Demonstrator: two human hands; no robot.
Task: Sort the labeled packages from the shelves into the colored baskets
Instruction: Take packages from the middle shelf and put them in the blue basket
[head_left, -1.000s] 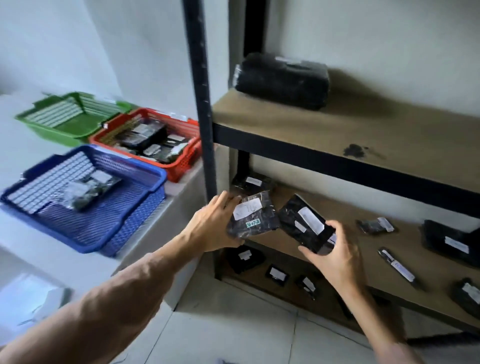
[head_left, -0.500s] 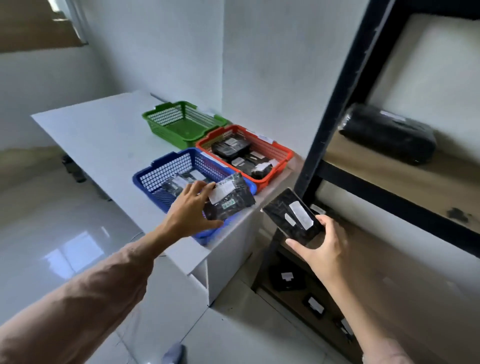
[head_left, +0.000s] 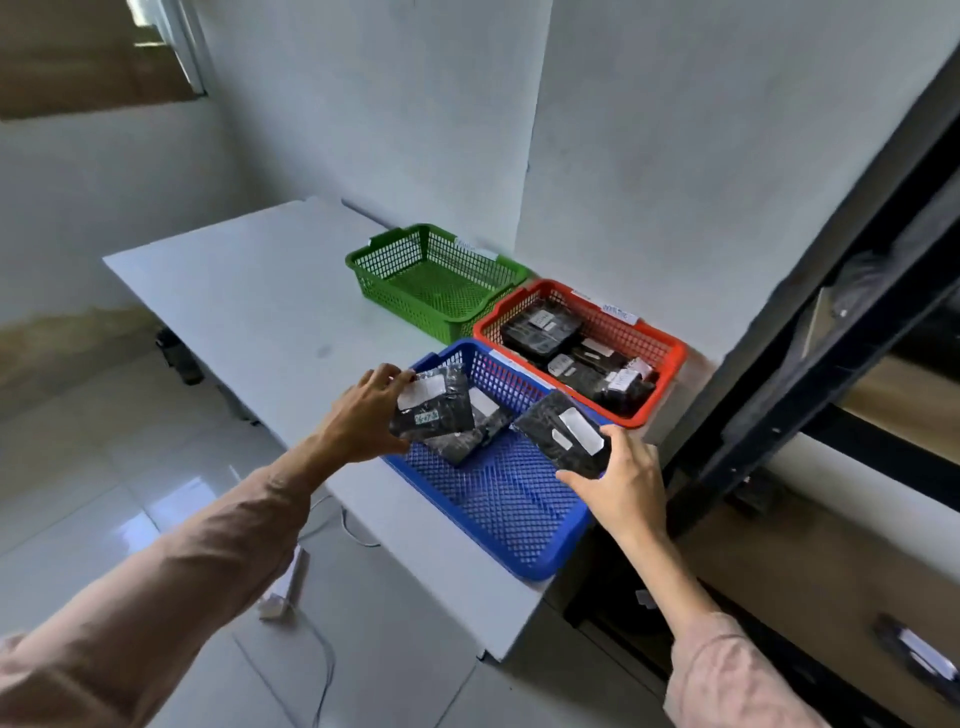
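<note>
My left hand (head_left: 363, 415) grips a black package with a white label (head_left: 434, 410) over the left part of the blue basket (head_left: 498, 504). My right hand (head_left: 623, 483) holds a second black labeled package (head_left: 563, 434) above the basket's right side. Another black package (head_left: 467, 441) lies inside the blue basket under the left one. The red basket (head_left: 660, 384) behind it holds several black packages. The green basket (head_left: 436, 280) at the back has nothing visible in it.
The three baskets sit on a white table (head_left: 249, 291) against the wall. A black metal shelf frame (head_left: 810, 353) rises at the right, with wooden boards and a labeled package (head_left: 919, 654) low down. A white adapter and cable (head_left: 291, 587) lie on the tiled floor.
Both hands carried their packages from the shelf leftwards to the blue basket. The view swung from the shelf to the table, and the packages now hang over the basket.
</note>
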